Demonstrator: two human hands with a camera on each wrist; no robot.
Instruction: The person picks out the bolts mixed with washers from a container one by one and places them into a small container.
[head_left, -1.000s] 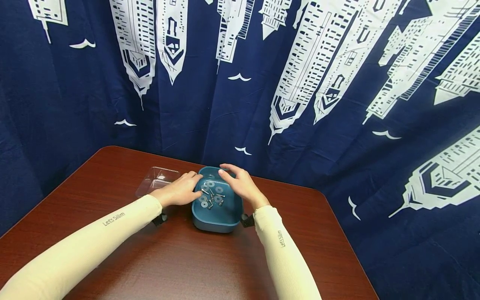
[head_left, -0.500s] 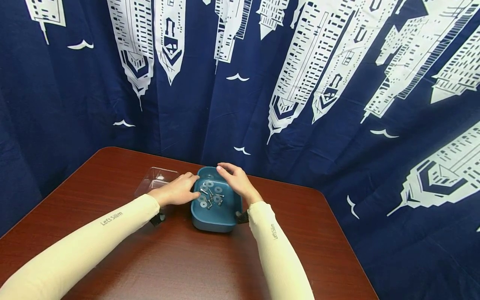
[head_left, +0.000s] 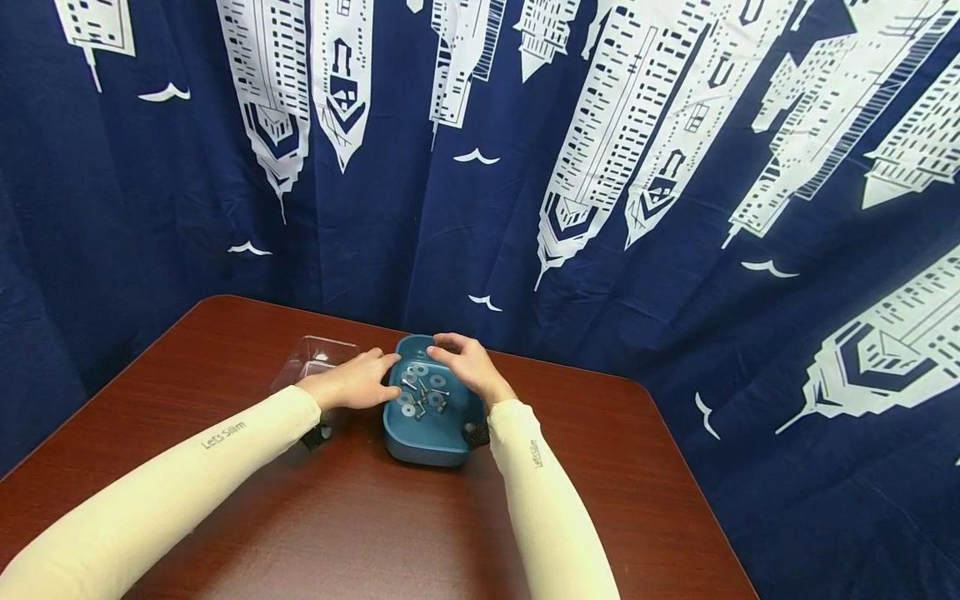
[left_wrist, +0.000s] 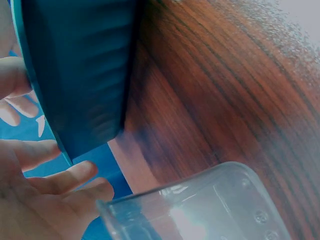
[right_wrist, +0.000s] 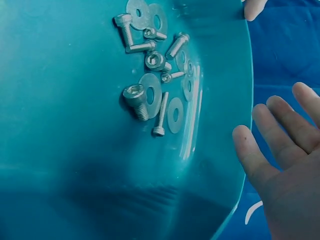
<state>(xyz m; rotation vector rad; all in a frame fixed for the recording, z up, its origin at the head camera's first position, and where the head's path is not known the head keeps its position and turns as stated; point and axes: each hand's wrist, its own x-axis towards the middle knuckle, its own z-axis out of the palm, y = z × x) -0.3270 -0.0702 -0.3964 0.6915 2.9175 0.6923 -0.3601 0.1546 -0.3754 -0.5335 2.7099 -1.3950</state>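
Observation:
A blue bin stands on the table with several socket-head bolts and flat washers lying loose inside it. My left hand touches the bin's left rim with thumb and fingers spread along it. In the left wrist view the fingertips meet the edge of the bin's outer wall. Over the right side of the bin, my right hand is held with relaxed fingers and nothing between them. Its fingertips lie close to the bin's far rim in the right wrist view; whether they touch it I cannot tell.
Left of the bin, partly behind my left hand, is a clear plastic container, which also shows in the left wrist view. The brown table ends just behind the bin, at a dark blue curtain printed with white buildings.
My right hand has shifted left and slightly inward over the bin, its fingers bending a little more. My left hand has stayed almost in place at the left rim, and the bolts and washers look unmoved.

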